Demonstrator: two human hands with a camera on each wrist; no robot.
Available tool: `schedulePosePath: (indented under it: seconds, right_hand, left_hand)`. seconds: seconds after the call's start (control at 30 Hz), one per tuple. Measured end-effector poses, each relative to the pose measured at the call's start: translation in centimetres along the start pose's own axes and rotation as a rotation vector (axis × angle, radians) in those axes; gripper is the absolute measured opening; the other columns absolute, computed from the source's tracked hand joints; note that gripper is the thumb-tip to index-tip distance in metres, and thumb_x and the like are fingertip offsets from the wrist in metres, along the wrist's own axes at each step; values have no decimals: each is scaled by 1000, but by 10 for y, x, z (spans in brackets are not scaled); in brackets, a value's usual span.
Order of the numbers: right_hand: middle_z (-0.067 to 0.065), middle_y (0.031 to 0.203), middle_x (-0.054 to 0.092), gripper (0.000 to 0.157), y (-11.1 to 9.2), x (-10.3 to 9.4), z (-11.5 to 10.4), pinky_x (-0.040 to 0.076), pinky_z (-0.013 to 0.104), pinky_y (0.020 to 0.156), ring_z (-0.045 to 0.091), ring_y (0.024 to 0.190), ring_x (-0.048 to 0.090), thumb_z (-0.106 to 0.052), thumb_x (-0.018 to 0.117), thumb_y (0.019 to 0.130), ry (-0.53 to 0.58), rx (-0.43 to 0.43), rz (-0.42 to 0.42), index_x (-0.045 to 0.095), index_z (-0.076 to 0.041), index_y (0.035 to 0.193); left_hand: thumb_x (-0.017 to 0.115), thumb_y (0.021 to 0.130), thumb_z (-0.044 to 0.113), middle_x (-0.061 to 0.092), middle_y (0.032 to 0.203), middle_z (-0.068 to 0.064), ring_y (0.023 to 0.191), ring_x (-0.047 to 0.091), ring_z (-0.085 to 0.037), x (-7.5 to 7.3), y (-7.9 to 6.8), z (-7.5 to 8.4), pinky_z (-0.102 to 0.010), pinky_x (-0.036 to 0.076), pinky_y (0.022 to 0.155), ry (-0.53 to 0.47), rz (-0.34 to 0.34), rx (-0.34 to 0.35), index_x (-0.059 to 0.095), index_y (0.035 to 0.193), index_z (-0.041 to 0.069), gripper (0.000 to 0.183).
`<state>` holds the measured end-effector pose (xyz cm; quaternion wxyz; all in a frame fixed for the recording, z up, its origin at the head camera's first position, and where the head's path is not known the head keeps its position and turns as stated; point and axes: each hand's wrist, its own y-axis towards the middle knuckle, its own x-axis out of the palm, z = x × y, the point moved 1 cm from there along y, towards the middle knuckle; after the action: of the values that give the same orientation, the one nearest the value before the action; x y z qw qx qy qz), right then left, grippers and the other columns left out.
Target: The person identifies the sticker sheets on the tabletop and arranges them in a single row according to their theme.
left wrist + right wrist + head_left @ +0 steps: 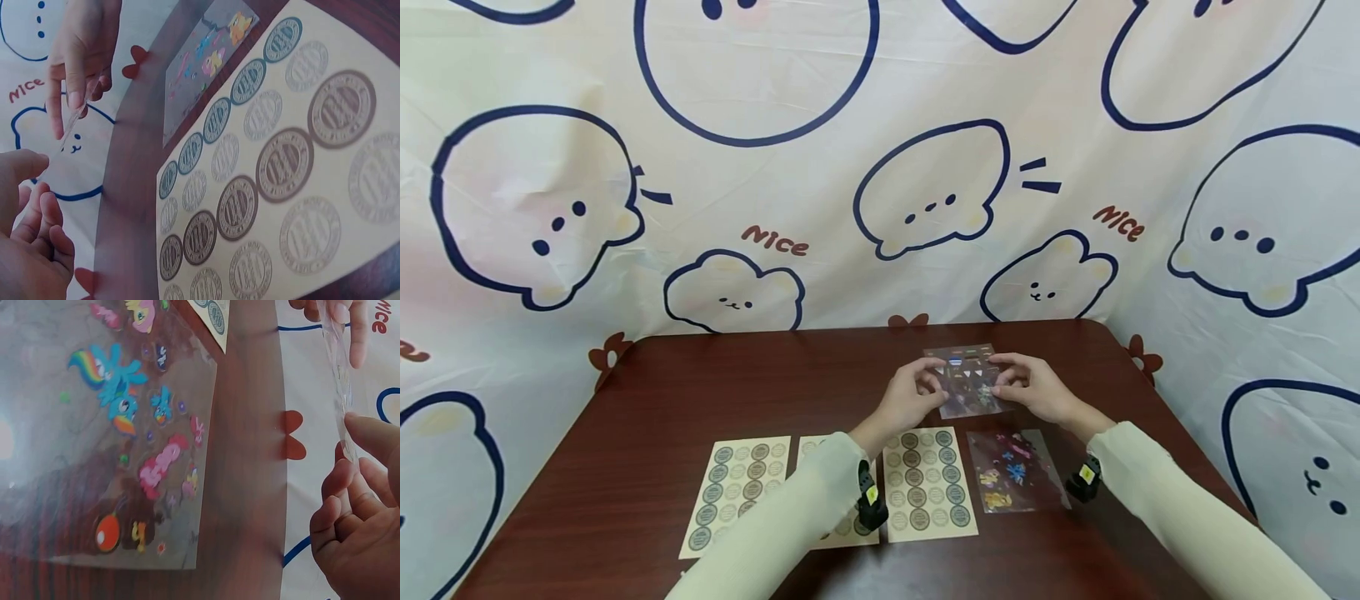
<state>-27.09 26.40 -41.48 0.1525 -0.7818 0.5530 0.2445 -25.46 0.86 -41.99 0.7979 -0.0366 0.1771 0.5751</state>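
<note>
Between my two hands is a clear sticker sheet (968,385) with small printed pictures, raised over the far right part of the table. My left hand (913,392) pinches its left edge between thumb and fingers. On the opposite edge, my right hand (1036,387) pinches it the same way. Seen almost edge-on in the right wrist view, the sheet (340,381) looks like a thin shiny strip. Below it on the table lies another clear sticker sheet (1017,471), with colourful cartoon ponies, closest to my right wrist.
Cream sheets of round stamp-like stickers lie in a row at the front: a left one (735,492), a middle one (842,533) partly hidden by my left sleeve, and a right one (928,483). A printed cloth (827,192) hangs behind the dark wooden table (700,383).
</note>
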Motion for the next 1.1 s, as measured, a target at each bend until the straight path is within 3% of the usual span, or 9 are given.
schedulePosePath:
  seconds: [0.3, 0.9, 1.1]
  right_hand:
    - [18, 98, 69, 51, -8, -5, 6, 49, 23, 69, 13, 77, 59, -10, 69, 95, -14, -8, 3, 52, 1, 142]
    - [15, 94, 69, 49, -30, -21, 17, 48, 23, 65, 16, 70, 57, -11, 70, 95, -87, -7, 14, 53, 1, 140]
    - [17, 93, 71, 50, -34, -26, 21, 48, 24, 61, 13, 67, 57, -11, 70, 95, -77, -27, 21, 53, 3, 140]
  left_hand:
    - [69, 92, 1, 64, 88, -7, 67, 52, -11, 10, 0, -1, -22, 44, 62, 6, -12, -16, 59, 137, 9, 47]
    - [68, 94, 6, 61, 91, 0, 61, 47, -5, 39, -11, 4, -20, 42, 56, 98, -63, 32, 57, 140, 16, 48]
    - [68, 94, 6, 61, 91, 1, 58, 44, -4, 48, -11, 6, -20, 40, 53, 84, -70, 38, 57, 140, 16, 49]
